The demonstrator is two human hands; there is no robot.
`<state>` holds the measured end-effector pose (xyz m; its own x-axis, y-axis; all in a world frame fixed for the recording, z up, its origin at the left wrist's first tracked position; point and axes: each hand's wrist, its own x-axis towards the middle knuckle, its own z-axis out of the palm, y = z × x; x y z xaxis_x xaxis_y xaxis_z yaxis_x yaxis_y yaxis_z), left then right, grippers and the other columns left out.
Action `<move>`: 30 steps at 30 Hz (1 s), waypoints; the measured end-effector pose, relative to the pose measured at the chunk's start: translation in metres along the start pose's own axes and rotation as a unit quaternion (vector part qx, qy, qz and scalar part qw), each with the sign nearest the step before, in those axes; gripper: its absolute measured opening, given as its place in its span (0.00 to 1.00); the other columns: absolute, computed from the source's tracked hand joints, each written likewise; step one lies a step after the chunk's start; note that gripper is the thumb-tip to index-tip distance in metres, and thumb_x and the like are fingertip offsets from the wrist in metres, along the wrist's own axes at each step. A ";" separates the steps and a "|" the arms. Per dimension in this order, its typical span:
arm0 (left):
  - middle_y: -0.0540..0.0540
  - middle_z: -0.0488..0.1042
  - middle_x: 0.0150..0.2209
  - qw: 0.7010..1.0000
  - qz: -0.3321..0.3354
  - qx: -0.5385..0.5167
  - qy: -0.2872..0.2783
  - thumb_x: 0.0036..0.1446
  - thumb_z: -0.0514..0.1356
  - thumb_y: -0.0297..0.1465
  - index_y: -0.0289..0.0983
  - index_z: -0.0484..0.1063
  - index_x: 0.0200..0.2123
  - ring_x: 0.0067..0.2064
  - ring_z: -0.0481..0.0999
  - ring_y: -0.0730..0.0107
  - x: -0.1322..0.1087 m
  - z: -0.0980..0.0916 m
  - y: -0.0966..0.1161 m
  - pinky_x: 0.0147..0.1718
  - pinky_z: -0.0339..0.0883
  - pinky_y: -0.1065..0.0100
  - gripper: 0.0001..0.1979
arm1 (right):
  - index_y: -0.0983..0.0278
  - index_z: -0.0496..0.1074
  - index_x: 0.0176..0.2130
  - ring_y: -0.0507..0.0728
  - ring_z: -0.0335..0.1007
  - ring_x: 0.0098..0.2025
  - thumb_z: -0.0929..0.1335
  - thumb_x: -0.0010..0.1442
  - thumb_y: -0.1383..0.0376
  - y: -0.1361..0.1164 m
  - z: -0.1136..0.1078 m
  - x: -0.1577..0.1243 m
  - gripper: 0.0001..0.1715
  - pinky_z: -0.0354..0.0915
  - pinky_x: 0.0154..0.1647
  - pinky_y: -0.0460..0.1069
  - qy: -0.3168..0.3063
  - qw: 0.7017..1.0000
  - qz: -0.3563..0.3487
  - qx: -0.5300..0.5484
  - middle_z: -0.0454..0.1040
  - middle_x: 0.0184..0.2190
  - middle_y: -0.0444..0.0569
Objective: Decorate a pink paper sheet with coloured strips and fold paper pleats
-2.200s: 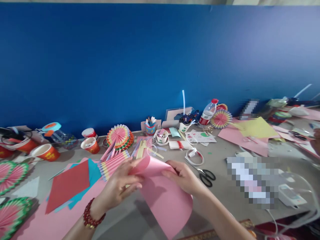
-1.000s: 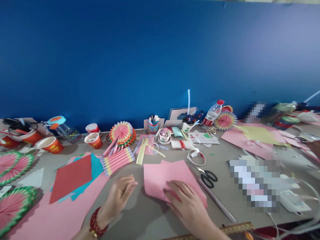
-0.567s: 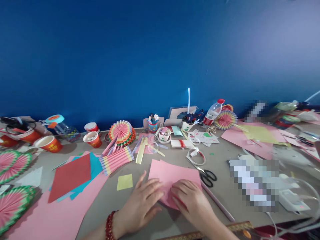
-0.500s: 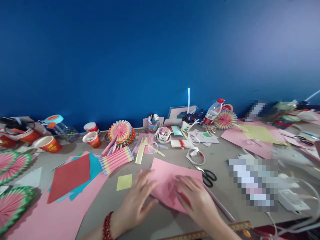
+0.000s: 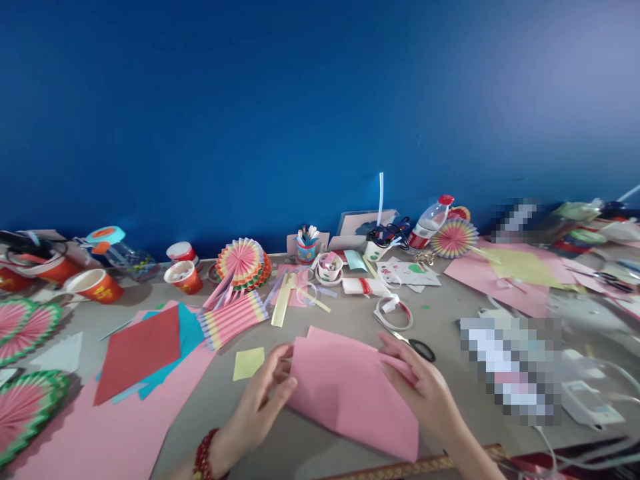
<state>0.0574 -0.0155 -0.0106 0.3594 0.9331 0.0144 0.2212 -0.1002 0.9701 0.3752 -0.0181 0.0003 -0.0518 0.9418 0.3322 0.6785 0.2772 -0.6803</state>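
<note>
A folded pink paper sheet lies on the grey table in front of me. My left hand, with a red bead bracelet on the wrist, pinches the sheet's left edge between thumb and fingers. My right hand grips the right edge, fingers curled over the top of it. Black-handled scissors lie just beyond my right hand. A small yellow paper square sits left of the sheet.
Red and teal sheets and a large pink sheet lie left. Pleated fans, a striped pleated strip, red cups, a tape ring, a bottle and pink and yellow papers crowd the back. Cables run at right.
The pink sheet was folded over in the air, then laid down and pressed flat by both hands. Now the hands have slid out to its left and right edges and grip them.
</note>
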 end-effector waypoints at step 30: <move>0.45 0.75 0.37 0.984 0.087 0.150 -0.031 0.57 0.55 0.23 0.38 0.69 0.38 0.38 0.74 0.66 -0.023 0.003 0.000 0.40 0.68 0.69 0.07 | 0.58 0.78 0.47 0.55 0.75 0.34 0.67 0.64 0.71 -0.039 -0.037 0.031 0.16 0.70 0.39 0.50 -0.234 0.922 -0.205 0.228 0.79 0.31 0.49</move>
<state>0.0519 -0.0381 -0.0114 0.4674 0.8712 0.1504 0.4065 -0.3628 0.8385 0.3742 -0.0069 0.0609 -0.6193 0.6889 0.3767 0.1574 0.5789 -0.8001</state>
